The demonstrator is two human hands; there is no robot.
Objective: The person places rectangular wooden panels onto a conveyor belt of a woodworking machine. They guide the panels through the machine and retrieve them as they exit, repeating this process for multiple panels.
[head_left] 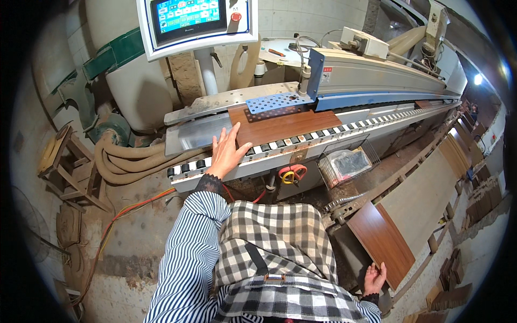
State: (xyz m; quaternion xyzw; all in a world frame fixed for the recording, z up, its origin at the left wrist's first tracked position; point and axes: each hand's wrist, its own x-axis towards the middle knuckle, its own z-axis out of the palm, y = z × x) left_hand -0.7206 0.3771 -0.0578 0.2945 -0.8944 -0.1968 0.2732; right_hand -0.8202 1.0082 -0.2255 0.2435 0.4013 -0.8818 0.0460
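A reddish-brown wood-grain board (280, 130) lies on the machine's feed bed, its far side partly under a perforated blue guard plate (279, 102). My left hand (227, 153) rests against the board's left end with the fingers spread. Down at the right, a second brown board (385, 242) lies on a long grey conveyor (425, 199). Beside that board's near edge is my right hand (375, 280), palm turned up and fingers loosely bent and apart. Whether its fingertips touch the board is hard to tell.
Black-and-white rollers (318, 134) line the bed's front edge. A control screen (188, 16) with a red button stands at the back left. Below the bed hang orange-handled scissors (292, 174) and a wire basket (349, 164). Hoses (121, 161) and a wooden stool (75, 172) stand left.
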